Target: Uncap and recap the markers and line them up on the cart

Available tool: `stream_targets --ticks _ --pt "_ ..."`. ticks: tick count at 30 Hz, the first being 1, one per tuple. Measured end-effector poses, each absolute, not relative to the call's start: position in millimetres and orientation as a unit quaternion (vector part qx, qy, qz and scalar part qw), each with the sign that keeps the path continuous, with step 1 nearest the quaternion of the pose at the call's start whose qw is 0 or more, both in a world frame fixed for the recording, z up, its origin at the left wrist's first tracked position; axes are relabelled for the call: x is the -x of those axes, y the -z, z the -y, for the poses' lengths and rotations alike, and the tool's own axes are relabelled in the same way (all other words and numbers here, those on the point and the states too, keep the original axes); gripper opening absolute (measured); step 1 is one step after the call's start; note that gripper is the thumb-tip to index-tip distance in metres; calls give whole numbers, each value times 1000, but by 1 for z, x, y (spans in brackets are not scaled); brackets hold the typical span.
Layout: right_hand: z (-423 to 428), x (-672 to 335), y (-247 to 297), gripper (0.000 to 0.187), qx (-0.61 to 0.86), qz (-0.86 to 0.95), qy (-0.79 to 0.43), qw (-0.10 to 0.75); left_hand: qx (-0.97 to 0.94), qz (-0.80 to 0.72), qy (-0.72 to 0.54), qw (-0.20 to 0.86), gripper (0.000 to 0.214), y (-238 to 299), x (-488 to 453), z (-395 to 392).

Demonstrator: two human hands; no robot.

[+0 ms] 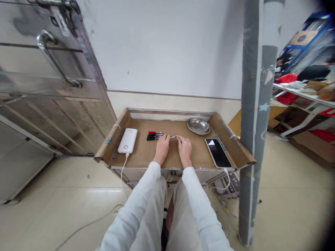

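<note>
Both of my hands rest on a low cardboard-lined table (146,153). My left hand (162,148) and my right hand (184,149) lie side by side, and their fingertips pinch the two ends of a slim pen (172,137) held level between them. A few more pens (154,135), red and black, lie in a small bunch just left of my left hand. Both arms wear white sleeves.
A white power bank (127,140) with a cable lies at the table's left. A phone (218,152) lies at its right, also on a cable. A metal dish (199,126) sits at the back right. A grey pillar (255,122) stands right, a steel cabinet (47,69) left.
</note>
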State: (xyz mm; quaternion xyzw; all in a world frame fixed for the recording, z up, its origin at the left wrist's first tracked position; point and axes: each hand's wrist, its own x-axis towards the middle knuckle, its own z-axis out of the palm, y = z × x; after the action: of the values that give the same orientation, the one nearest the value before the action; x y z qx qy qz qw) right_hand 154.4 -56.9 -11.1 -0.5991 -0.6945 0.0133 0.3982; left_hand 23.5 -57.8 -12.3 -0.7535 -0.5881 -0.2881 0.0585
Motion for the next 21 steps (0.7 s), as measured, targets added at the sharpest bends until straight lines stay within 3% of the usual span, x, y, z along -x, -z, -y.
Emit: stream_targets --ticks 3,7,11,16,21 --pt "60 -152 5 34 583 715 -37 385 758 579 296 44 23 11 -23 59" --pt "65 -149 -1 61 465 804 -105 356 737 605 299 13 26 8 -21 62" --pt "65 -148 4 73 474 786 -110 383 673 667 316 50 26 3 -22 71" --pt "62 -150 19 56 564 752 -71 333 570 768 280 76 29 -1 -22 82" --pt "61 -149 24 40 576 760 -30 300 569 769 283 65 30 2 -20 82"
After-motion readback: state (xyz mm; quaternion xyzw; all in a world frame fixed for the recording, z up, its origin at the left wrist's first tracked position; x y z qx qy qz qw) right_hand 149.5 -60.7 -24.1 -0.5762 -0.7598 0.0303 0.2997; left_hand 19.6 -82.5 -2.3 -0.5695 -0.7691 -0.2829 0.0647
